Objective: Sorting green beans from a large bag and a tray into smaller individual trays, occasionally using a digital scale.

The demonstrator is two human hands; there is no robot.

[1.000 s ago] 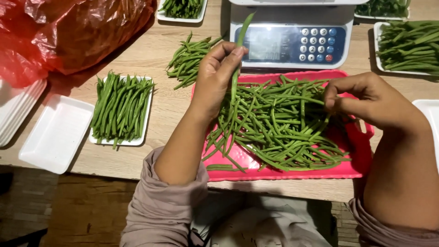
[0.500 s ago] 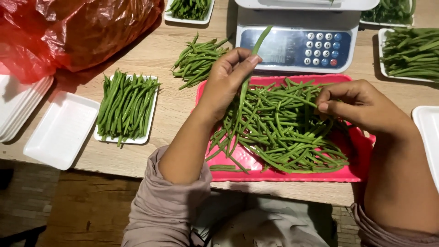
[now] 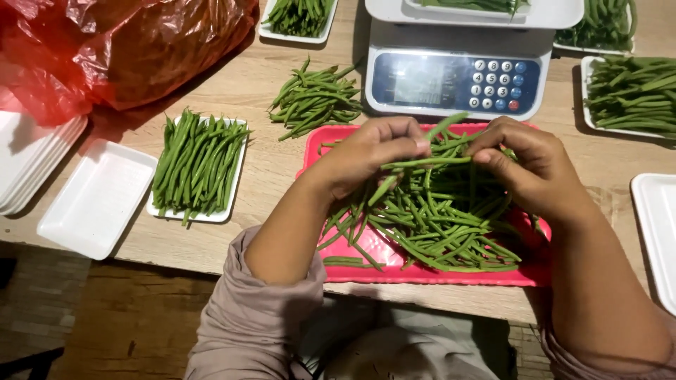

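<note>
Both hands meet over the pink tray, which sits on the wooden counter right in front of the person. The left hand has its fingers closed around a few long green beans, and the right hand pinches the other end of one bean that lies stretched between the two hands, just above the heap.

Judging by how things lie, the sorting is well under way but far from done. One white foam tray to the left is already filled with beans laid side by side, and more filled trays stand along the back and right edges of the counter, one at the top and one at the far right. Another portion lies on the plate of the scale. Against that, the loose pile of beans on the pink tray is still thick and tangled, so plenty is left.

An empty foam tray waits beside the full one, with a stack of further empty trays at the left edge and another empty one at the right. A small loose bunch of beans lies bare on the counter between the scale and the filled tray. A crumpled red plastic bag takes up the far left corner. Nothing blocks the hands; the scale stands just behind the pink tray, close to the knuckles.
</note>
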